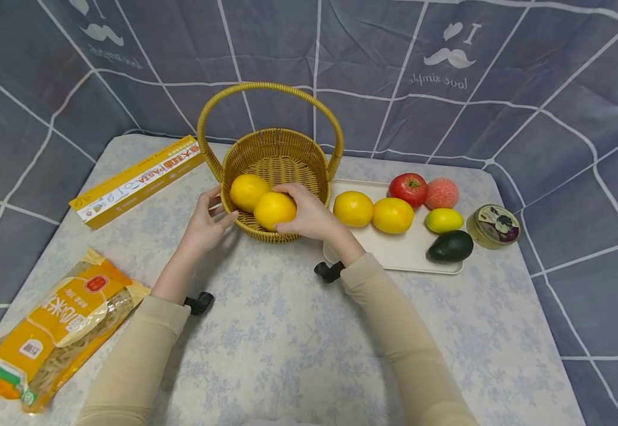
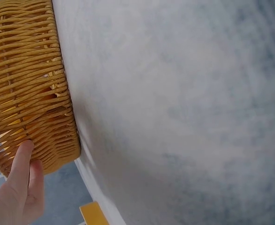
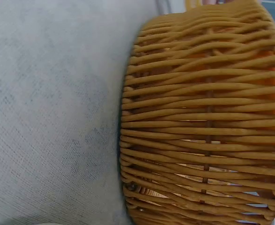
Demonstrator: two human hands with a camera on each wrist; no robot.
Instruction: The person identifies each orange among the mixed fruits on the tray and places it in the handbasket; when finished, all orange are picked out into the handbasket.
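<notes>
In the middle of the frame, the right hand [image 1: 311, 213] grips a yellow fruit [image 1: 274, 212] inside the wicker basket [image 1: 309, 152], beside another yellow fruit [image 1: 248, 191]. The left hand [image 1: 206, 228], fingers extended, touches the basket's left side. The tall handle [image 1: 271, 86] arches over the opening, and the right hand hides part of the inside.

Right of centre, the right forearm crosses a corner of the white tray [image 1: 394, 259], which bears two lemons [image 1: 392, 215] and an avocado [image 1: 450, 246]. A red fruit [image 1: 408, 189], a pink ball [image 1: 442, 193] and a yellow-green fruit [image 1: 444, 220] cluster at its upper right, near a round tin [image 1: 495, 226]. A pasta box [image 1: 141, 180] lies upper left, a noodle bag [image 1: 64, 331] lower left.
</notes>
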